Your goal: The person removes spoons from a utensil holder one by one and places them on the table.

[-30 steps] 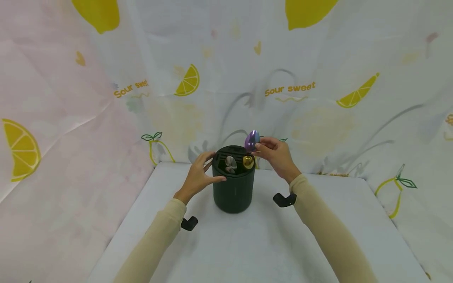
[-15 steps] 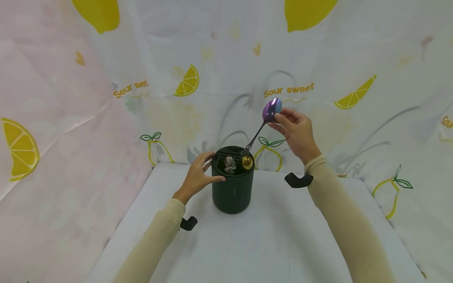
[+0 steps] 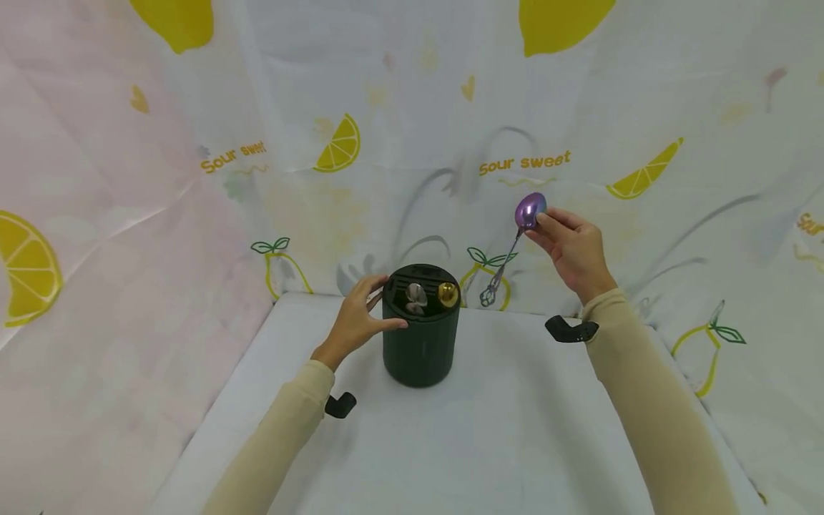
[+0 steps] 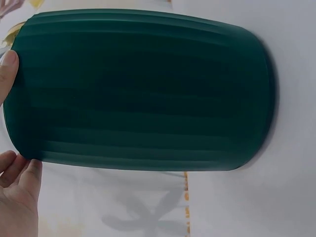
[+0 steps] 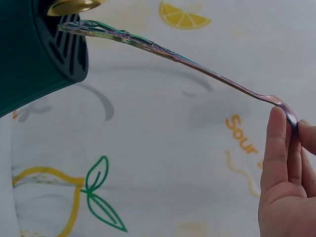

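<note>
My right hand (image 3: 575,250) pinches a shiny purple-blue spoon (image 3: 531,209) by its bowl, up in the air right of the holder. Its thin, ornate handle (image 5: 148,45) slants down to the left, clear of the holder in the head view. A dark green, ribbed cutlery holder (image 3: 420,354) stands upright on the table. My left hand (image 3: 356,322) grips it at the rim, thumb at the front and fingers round the left side. Inside sit a gold spoon (image 3: 448,294) and silver spoons (image 3: 415,295), bowls up; their handles are hidden.
A white table (image 3: 412,450) lies under the holder. Close behind it hangs a white cloth (image 3: 412,86) printed with lemons and lettering. The holder's top has a slotted section (image 5: 69,47) at the back.
My right hand has drawn the purple spoon up out of the holder and carried it right, its handle now free. The left hand keeps its grip on the holder.
</note>
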Demonstrator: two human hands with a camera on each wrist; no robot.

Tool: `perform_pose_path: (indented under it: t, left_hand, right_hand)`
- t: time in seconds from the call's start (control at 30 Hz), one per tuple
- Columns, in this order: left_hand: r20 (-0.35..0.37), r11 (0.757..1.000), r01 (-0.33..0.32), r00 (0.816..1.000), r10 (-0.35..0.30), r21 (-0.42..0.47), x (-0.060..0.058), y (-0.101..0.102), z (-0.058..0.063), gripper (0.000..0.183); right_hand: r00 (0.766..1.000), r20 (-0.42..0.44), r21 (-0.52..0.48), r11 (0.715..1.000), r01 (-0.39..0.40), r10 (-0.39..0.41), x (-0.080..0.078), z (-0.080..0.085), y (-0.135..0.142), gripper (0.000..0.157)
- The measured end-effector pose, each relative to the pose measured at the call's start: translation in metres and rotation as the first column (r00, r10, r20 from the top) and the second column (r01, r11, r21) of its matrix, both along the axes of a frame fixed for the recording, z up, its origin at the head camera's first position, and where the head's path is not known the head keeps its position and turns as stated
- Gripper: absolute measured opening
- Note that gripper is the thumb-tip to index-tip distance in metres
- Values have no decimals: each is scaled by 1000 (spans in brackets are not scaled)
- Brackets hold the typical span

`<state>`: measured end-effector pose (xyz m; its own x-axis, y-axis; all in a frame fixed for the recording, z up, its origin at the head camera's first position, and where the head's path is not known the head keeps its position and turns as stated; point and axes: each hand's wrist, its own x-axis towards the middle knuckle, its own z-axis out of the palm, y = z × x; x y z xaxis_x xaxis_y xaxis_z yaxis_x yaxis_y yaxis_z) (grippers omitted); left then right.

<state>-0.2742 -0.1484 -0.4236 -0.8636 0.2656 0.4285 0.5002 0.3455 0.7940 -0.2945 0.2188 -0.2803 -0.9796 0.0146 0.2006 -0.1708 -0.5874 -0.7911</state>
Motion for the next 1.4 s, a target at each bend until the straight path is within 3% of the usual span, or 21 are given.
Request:
perform_pose_path:
  t: [0.37, 0.6, 0.93, 1.13, 1.4]
  left_hand:
    - [21, 1000, -6, 1000, 6, -9, 2, -2, 0, 99]
    - [10, 1000, -8, 1000, 8, -4, 2, -2, 0, 98]
    - [5, 1000, -12, 1000, 12, 10, 1, -2, 1, 96]
    - [-3, 1000, 4, 1000, -4, 7, -2, -1, -1, 96]
    - [-14, 1000, 10, 1000, -9, 5, -1, -1, -2, 96]
  right_hand:
    - [982, 161, 43, 994, -103, 94, -7, -75, 3, 12]
    - [949, 300, 107, 985, -137, 100, -6, -125, -4, 13]
    - [898, 433, 95, 986, -134, 81, -11, -191, -8, 20]
    - [867, 498, 145, 983, -112, 25, -10, -217, -13, 24]
    - [859, 512, 147, 985, -89, 2, -9, -235, -18, 11]
